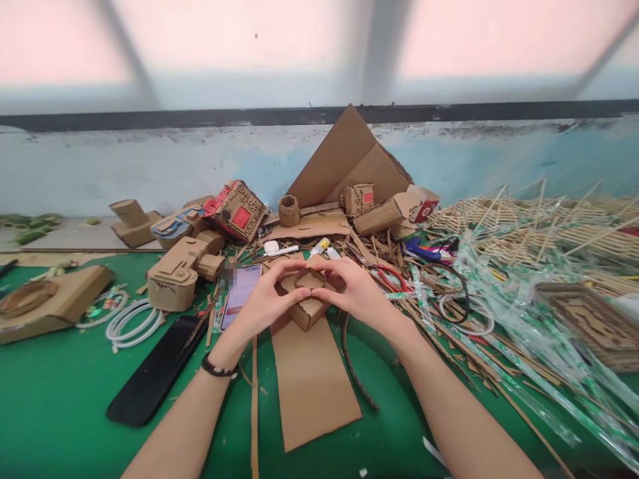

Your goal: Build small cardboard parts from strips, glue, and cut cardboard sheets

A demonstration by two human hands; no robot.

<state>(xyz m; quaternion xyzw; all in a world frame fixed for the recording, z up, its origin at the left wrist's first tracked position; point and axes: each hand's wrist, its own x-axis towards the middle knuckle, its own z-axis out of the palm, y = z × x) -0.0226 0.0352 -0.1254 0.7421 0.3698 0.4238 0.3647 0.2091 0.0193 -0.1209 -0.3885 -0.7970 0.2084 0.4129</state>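
Between my two hands is a small ring of cardboard strip (310, 279), resting on a small cardboard box (308, 314). My left hand (272, 293) curves round the ring's left side, with thumb and fingers on its edge. From the right, my right hand (348, 286) holds the same ring, and the two thumb tips nearly meet at its near side. Beneath the box a flat cardboard sheet (314, 386) extends toward me on the green table. A dark cardboard strip (355, 362) lies curved to the right of the sheet.
A phone (241, 293) and a black flat object (156, 372) lie left. Cardboard camera models (174, 273) and scraps stand behind them. Red-handled scissors (392, 278), glue bottles (320, 246), clear plastic strips (504, 319) and thin sticks (499, 223) are farther back and right.
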